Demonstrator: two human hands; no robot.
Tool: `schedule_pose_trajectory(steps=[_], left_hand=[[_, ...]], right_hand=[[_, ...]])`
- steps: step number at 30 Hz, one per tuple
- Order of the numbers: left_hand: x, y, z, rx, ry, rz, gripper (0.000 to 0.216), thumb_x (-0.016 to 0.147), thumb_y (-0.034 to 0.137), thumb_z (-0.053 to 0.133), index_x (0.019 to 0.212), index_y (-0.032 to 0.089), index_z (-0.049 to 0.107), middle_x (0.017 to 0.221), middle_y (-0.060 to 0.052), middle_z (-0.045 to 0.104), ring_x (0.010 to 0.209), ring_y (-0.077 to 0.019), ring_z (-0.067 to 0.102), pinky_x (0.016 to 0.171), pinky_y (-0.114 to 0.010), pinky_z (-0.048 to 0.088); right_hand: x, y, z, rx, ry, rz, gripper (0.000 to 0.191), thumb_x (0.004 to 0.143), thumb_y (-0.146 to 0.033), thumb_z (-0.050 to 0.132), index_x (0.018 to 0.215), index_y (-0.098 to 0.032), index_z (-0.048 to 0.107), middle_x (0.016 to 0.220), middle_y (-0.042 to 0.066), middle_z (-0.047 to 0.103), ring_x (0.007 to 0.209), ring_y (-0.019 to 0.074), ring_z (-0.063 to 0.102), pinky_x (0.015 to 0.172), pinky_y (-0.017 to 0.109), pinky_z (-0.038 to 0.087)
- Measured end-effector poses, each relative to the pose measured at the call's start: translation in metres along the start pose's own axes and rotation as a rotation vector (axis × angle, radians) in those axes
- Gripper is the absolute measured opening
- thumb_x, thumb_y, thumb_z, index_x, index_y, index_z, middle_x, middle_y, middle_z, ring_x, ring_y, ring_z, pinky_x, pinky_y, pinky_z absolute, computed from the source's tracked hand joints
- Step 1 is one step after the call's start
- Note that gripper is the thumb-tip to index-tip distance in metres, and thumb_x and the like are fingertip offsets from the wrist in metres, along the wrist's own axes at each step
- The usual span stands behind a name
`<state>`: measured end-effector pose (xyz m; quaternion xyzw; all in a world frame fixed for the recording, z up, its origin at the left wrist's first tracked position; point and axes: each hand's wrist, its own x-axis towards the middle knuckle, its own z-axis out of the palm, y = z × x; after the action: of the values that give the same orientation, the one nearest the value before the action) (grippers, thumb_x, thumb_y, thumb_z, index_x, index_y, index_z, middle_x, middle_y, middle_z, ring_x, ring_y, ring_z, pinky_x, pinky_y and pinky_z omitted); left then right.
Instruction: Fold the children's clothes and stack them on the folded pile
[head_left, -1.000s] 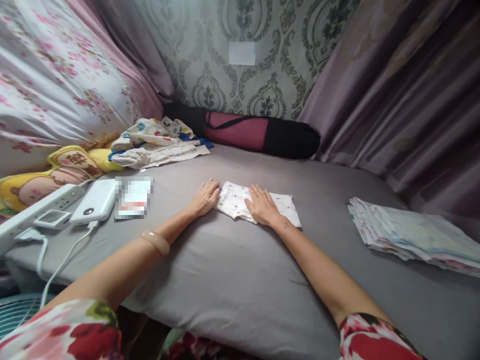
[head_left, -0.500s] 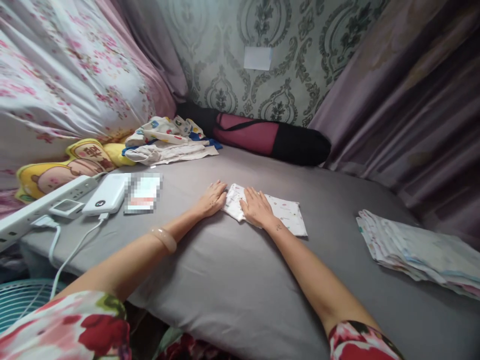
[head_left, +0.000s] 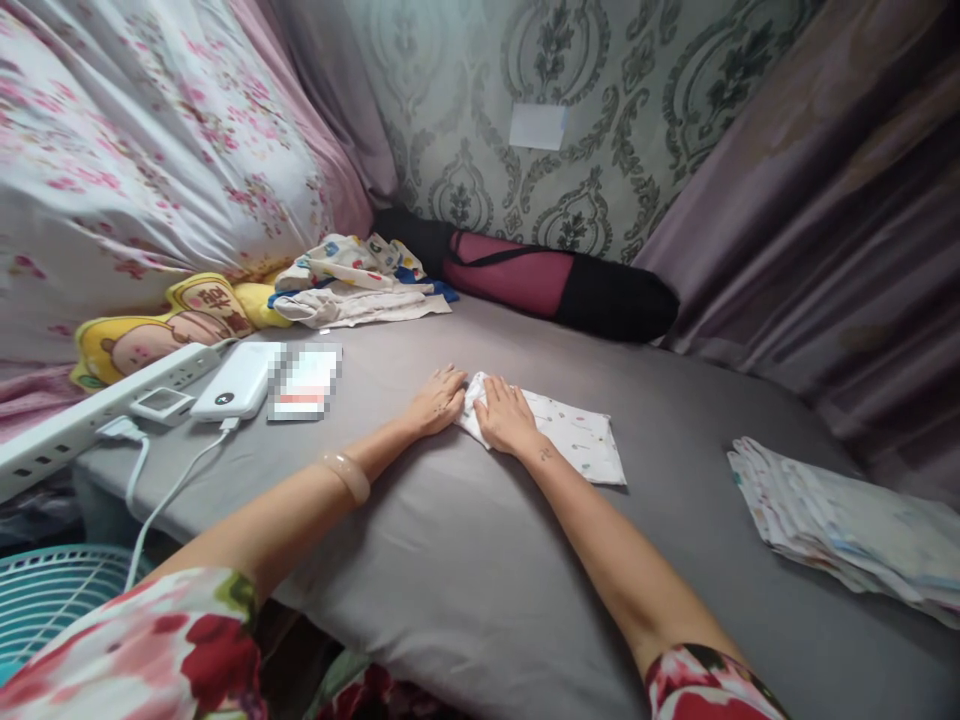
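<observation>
Left hand: I see my left hand [head_left: 437,399] lying flat and open on the grey bed sheet [head_left: 465,560], palm down, its fingertips touching the left edge of the small printed cloth [head_left: 574,440]; it grips nothing.
Right hand: my right hand [head_left: 504,417] rests open, palm down, on the left end of that cloth, fingers spread and pressing it to the sheet; nothing is held.
Cloth: white with small coloured marks, folded flat, lying near the middle of the bed; its right part shows bare beyond my right wrist.
Wrist: a pale bangle [head_left: 346,473] sits on my left forearm.
Right side: a stack of folded cloths [head_left: 847,525] lies well apart from my hands, near the purple curtain [head_left: 840,230].
Far side: a loose pile of printed clothes [head_left: 352,285] lies beside a dark red and black roll bag [head_left: 555,285] against the patterned wall.
Left side: a white power bank [head_left: 236,382] with its cable, a power strip [head_left: 82,425] and a yellow plush pillow [head_left: 150,330].
</observation>
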<state>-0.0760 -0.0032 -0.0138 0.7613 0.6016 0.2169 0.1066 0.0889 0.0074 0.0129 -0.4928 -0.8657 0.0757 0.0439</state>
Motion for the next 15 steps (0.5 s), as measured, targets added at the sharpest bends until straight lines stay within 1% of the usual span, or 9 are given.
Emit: schedule_pose_trajectory(steps=[4, 9, 12, 14, 15], left_hand=[[0.0, 0.0, -0.001, -0.024, 0.032, -0.005, 0.047, 0.093, 0.027, 0.026, 0.132, 0.01, 0.045, 0.141, -0.014, 0.048, 0.14, -0.0237, 0.03, 0.116, -0.043, 0.023], [0.0, 0.002, -0.004, -0.044, 0.029, -0.041, 0.051, 0.093, 0.028, 0.024, 0.134, 0.006, 0.045, 0.143, -0.016, 0.046, 0.14, -0.0227, 0.03, 0.117, -0.041, 0.022], [-0.001, 0.002, -0.004, -0.047, 0.043, -0.045, 0.05, 0.093, 0.03, 0.024, 0.131, 0.008, 0.047, 0.14, -0.015, 0.049, 0.138, -0.023, 0.035, 0.115, -0.041, 0.026], [-0.001, 0.0, -0.003, -0.048, 0.063, -0.031, 0.048, 0.093, 0.031, 0.024, 0.129, 0.01, 0.049, 0.137, -0.014, 0.052, 0.134, -0.0232, 0.04, 0.113, -0.041, 0.028], [0.0, -0.002, -0.002, -0.048, 0.073, -0.023, 0.048, 0.093, 0.031, 0.024, 0.127, 0.011, 0.05, 0.135, -0.014, 0.054, 0.132, -0.0234, 0.042, 0.112, -0.041, 0.03]], right_hand=[[0.005, -0.01, 0.002, 0.016, 0.035, -0.012, 0.062, 0.098, -0.037, 0.021, 0.148, -0.001, 0.025, 0.156, 0.016, 0.022, 0.144, 0.0252, 0.016, 0.116, 0.043, 0.005], [0.007, -0.02, 0.01, 0.067, 0.054, -0.017, 0.061, 0.097, -0.035, 0.021, 0.148, 0.0, 0.026, 0.156, 0.017, 0.021, 0.145, 0.0249, 0.015, 0.117, 0.042, 0.007], [0.007, -0.02, 0.009, 0.129, 0.047, -0.029, 0.061, 0.097, -0.034, 0.024, 0.148, -0.001, 0.027, 0.156, 0.016, 0.021, 0.145, 0.0247, 0.015, 0.117, 0.043, 0.007], [0.006, -0.015, 0.003, 0.22, 0.053, -0.042, 0.059, 0.097, -0.034, 0.025, 0.148, -0.003, 0.028, 0.156, 0.016, 0.022, 0.145, 0.0231, 0.016, 0.117, 0.04, 0.01], [0.004, -0.01, -0.001, 0.275, 0.077, -0.042, 0.058, 0.098, -0.034, 0.025, 0.147, -0.004, 0.03, 0.155, 0.015, 0.024, 0.144, 0.0218, 0.018, 0.117, 0.038, 0.013]])
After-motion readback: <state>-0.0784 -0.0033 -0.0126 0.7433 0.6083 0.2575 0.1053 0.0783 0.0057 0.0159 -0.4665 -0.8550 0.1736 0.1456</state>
